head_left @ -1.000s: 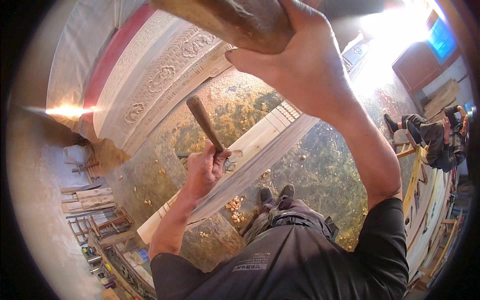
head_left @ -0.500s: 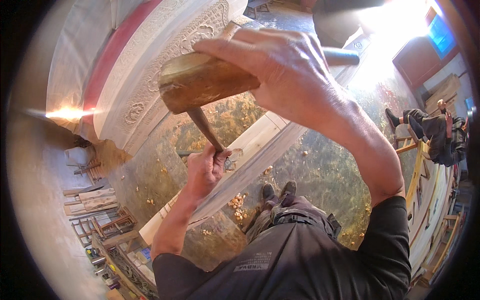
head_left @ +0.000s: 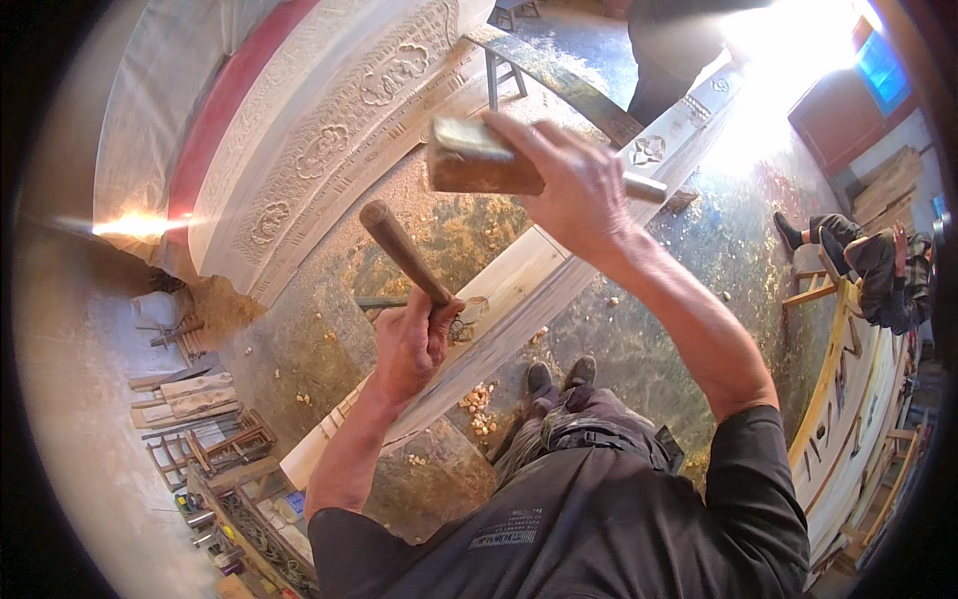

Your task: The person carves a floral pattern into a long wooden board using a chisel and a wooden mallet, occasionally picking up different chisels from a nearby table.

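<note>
My left hand (head_left: pixel 409 344) is closed round a chisel (head_left: pixel 401 250) with a round wooden handle, tilted up and to the left. Its lower end meets a long pale timber beam (head_left: pixel 519 265), beside a small patch of carving (head_left: pixel 471 317); the tip is mostly hidden by my fingers. In my right hand (head_left: pixel 579 185) is a wooden mallet (head_left: pixel 484 160), gripped by its handle. The mallet's head hangs up and to the right of the chisel handle, apart from it. Farther along the beam, carved motifs (head_left: pixel 649 150) show.
Large carved panels (head_left: pixel 329 150) stand at the far left. A bench (head_left: pixel 559 75) is beyond the beam, near a dark-clothed figure (head_left: pixel 674 55). Another person (head_left: pixel 878 265) sits at the right by long boards (head_left: pixel 848 419). Wood chips (head_left: pixel 479 404) lie on the floor; wooden frames (head_left: pixel 215 449) are at lower left.
My right hand has moved the mallet away from the chisel's end, to the right, and lower in the view. My left hand and the chisel stay nearly in place.
</note>
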Motion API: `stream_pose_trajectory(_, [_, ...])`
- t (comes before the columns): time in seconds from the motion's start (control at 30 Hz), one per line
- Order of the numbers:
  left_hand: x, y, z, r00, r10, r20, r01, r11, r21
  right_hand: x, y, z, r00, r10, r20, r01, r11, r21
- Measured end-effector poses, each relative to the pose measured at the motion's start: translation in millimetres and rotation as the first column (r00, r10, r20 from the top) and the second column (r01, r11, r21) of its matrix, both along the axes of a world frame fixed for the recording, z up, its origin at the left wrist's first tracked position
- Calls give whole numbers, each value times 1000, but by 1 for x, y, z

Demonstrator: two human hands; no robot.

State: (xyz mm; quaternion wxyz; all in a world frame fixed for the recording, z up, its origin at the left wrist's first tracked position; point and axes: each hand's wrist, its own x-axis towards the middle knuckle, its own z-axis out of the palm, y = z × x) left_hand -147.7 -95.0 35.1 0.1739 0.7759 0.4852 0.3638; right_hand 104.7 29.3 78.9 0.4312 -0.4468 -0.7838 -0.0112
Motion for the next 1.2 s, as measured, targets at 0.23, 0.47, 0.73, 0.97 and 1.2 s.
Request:
stream_pose_trajectory(0.23, [0,0,-5,1000,24,6,-24,1000,15,-16,9,-88,990,-70,125,79,995,-68])
stream_pose_trajectory(0.47, [2,-3,8,996,24,-90,-31,997,-75,-17,10,-90,985,-80,153,101,985,-138])
stream_pose_trajectory(0.73, [-5,7,42,942,139,305,-113,988,-101,-12,10,-91,983,-91,157,116,980,-159])
stream_pose_trajectory(0.97, [-6,-10,41,751,316,580,-272,948,-164,-16,10,-88,978,-134,161,160,974,-159])
stream_pose_trajectory(1.2, [-6,-38,-5,674,452,584,-325,892,-315,-20,12,-87,974,-150,172,184,961,-204])
